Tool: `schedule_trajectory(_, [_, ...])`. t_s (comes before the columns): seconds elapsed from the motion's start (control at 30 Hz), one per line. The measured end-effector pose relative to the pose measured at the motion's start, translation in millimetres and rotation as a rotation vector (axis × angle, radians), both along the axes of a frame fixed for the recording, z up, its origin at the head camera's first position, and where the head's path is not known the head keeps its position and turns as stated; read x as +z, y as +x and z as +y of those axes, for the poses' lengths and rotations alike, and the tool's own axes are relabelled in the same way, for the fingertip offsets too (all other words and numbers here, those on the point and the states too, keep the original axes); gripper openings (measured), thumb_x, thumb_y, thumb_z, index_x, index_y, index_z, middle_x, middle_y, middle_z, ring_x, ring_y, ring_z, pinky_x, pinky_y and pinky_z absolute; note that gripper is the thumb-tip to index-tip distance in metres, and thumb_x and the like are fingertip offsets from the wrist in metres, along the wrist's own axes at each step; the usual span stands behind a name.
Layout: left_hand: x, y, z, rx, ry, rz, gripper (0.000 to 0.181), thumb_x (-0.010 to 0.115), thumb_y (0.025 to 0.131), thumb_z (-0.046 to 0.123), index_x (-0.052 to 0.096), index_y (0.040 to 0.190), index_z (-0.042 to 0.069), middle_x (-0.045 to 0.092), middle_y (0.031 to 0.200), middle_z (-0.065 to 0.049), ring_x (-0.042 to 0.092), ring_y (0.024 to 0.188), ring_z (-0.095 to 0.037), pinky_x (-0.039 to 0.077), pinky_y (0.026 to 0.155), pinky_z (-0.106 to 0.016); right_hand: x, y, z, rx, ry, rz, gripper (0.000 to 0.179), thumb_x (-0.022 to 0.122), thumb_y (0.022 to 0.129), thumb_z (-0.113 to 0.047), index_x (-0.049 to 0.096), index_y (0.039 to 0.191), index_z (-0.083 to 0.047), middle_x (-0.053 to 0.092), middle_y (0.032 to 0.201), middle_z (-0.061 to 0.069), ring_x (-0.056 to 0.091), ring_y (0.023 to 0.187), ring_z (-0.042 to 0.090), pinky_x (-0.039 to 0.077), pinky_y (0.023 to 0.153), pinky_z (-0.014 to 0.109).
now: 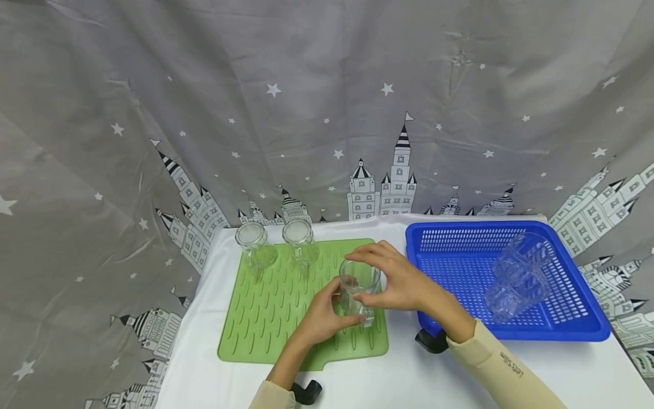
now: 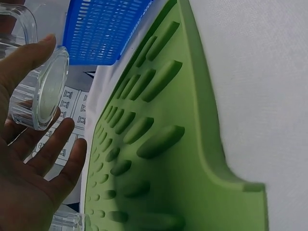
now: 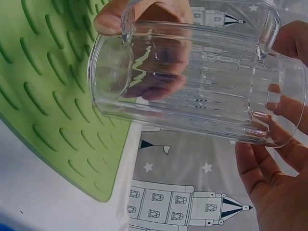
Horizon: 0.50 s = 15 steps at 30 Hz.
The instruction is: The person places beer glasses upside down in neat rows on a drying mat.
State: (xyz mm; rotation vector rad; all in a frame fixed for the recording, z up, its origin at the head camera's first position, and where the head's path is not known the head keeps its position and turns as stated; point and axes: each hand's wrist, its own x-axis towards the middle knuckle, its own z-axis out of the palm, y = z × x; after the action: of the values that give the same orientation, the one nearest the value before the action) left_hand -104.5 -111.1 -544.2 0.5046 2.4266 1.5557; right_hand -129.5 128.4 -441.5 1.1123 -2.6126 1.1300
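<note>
A clear glass mug [image 1: 353, 299] is held by both hands above the green ridged mat [image 1: 250, 335], its mouth upward in the head view. My left hand [image 1: 321, 321] grips it low, thumb and fingers on either side near the thick base, which the left wrist view shows as a round disc [image 2: 51, 91]. The right hand [image 1: 401, 279] holds the same mug by its rim end, thumb on the near side and fingers on the far side. In the right wrist view the mug's handle [image 3: 267, 36] stands out from its side, with no finger through it.
Two glass mugs [image 1: 301, 241] [image 1: 257, 244] stand upside down at the mat's back left. To the right, a blue perforated basket [image 1: 511, 334] holds more clear glassware [image 1: 516, 284] at its right side. White cloth [image 1: 352, 389] covers the table; a grey printed curtain [image 1: 327, 68] hangs behind.
</note>
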Motion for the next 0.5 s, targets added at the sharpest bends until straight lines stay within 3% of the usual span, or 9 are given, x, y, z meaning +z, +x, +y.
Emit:
schedule_trajectory(0.23, [3.7,1.5,-8.6,0.035,0.004,0.012,0.084,0.098,0.078,0.035,0.055,0.149,0.027,0.066,0.141,0.006,0.063,0.131,-0.017,0.053,0.115,-0.043,4.5,0.4,11.0,-0.011,-0.001,-0.067,0.071,0.087,0.086,-0.03,0.061,0.151,-0.022,0.062,0.153,-0.002,0.058,0.141,0.029,0.051,0.116,0.06])
schedule_trajectory(0.5, [14.1,-2.1,-22.8,0.034,0.084,-0.053,0.081,0.099,0.077,0.024,0.057,0.146,0.029,0.069,0.139,0.002,0.065,0.122,-0.021,0.054,0.108,-0.035,3.8,-3.6,29.8,-0.028,-0.004,-0.173,0.079,0.084,0.087,-0.024,0.052,0.158,-0.027,0.062,0.152,0.003,0.066,0.126,0.025,0.059,0.106,0.05])
